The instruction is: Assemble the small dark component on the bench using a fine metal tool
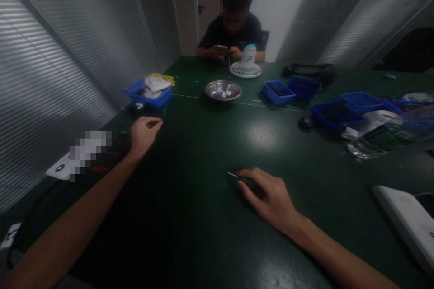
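Observation:
My right hand point(271, 194) rests low over the dark green table, fingers wrapped round the dark handle of a screwdriver point(232, 174). Its thin metal shaft points to the left, and most of the handle is hidden in the palm. My left hand point(144, 134) is held further forward on the left, near a blue bin point(159, 100) with white items in it. Thumb and fingers are pinched together there, with a small dark bit at their tips that is too small to name.
A metal bowl point(210, 96) with small parts stands mid-table, a white fan point(245, 70) behind it. Blue trays point(278, 92), a black mouse point(307, 122) and a plastic bottle point(379, 140) lie right. White devices point(407, 216) sit at both sides. Opposite, a person point(233, 27) holds a phone.

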`<state>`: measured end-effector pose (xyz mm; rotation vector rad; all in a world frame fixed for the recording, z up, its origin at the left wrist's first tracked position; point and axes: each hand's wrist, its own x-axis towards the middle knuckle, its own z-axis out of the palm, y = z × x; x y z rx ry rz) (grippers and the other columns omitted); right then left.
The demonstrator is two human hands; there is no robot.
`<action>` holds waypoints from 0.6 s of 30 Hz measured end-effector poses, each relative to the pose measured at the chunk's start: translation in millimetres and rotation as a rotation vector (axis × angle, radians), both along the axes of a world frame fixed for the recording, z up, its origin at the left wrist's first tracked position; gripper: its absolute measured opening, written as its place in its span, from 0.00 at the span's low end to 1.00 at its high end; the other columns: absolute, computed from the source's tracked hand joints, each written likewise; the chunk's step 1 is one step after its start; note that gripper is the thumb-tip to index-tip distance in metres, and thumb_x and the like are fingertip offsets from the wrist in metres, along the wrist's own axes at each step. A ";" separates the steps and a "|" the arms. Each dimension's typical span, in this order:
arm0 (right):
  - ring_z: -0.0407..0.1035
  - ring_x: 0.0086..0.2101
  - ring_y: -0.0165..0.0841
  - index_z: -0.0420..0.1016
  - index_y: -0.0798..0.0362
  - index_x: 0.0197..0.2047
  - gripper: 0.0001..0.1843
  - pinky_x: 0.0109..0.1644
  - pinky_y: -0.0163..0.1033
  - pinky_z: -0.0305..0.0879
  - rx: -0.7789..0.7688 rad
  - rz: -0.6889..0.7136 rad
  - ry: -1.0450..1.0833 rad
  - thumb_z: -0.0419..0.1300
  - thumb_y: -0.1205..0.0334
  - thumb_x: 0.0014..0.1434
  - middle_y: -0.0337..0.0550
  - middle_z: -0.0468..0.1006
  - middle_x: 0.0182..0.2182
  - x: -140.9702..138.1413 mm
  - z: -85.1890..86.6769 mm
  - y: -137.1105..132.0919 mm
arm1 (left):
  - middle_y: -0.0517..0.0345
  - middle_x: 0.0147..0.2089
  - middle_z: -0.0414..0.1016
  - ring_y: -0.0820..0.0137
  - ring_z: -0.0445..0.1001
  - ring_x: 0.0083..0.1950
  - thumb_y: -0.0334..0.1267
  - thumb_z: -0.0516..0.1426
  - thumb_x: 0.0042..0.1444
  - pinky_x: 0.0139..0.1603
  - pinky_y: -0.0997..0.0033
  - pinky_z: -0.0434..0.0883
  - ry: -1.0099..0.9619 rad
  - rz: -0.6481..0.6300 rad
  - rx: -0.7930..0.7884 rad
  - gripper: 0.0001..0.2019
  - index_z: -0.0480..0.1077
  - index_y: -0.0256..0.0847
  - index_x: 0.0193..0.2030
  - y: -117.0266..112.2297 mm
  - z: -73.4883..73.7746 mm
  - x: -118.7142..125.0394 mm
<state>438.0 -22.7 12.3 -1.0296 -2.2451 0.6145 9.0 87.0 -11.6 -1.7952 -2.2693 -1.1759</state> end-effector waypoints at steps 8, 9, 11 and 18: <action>0.75 0.35 0.31 0.74 0.50 0.56 0.13 0.36 0.36 0.70 -0.007 0.005 -0.017 0.56 0.57 0.72 0.43 0.78 0.41 2.3 -3.9 0.9 | 0.55 0.32 0.79 0.66 0.75 0.31 0.47 0.61 0.57 0.34 0.69 0.69 -0.117 0.083 -0.117 0.16 0.82 0.40 0.45 -1.3 3.7 4.9; 0.75 0.35 0.31 0.74 0.50 0.56 0.13 0.36 0.36 0.70 -0.006 0.006 -0.015 0.56 0.57 0.72 0.43 0.78 0.41 2.2 -3.7 0.9 | 0.55 0.32 0.80 0.66 0.76 0.32 0.47 0.61 0.56 0.35 0.69 0.69 -0.124 0.085 -0.124 0.16 0.82 0.40 0.45 -1.8 5.1 6.2; 0.74 0.34 0.30 0.74 0.50 0.56 0.13 0.36 0.36 0.69 -0.007 0.007 -0.014 0.56 0.57 0.72 0.43 0.78 0.41 1.7 -2.5 0.5 | 0.55 0.33 0.81 0.65 0.77 0.33 0.46 0.62 0.56 0.35 0.69 0.70 -0.131 0.083 -0.129 0.16 0.82 0.40 0.45 -2.7 6.7 7.5; 0.73 0.32 0.29 0.74 0.50 0.55 0.12 0.35 0.35 0.68 -0.020 0.011 -0.008 0.56 0.58 0.72 0.42 0.77 0.40 0.6 2.0 -0.6 | 0.56 0.34 0.81 0.64 0.79 0.35 0.46 0.62 0.55 0.38 0.68 0.71 -0.110 0.068 -0.115 0.14 0.82 0.41 0.44 -2.8 3.2 6.0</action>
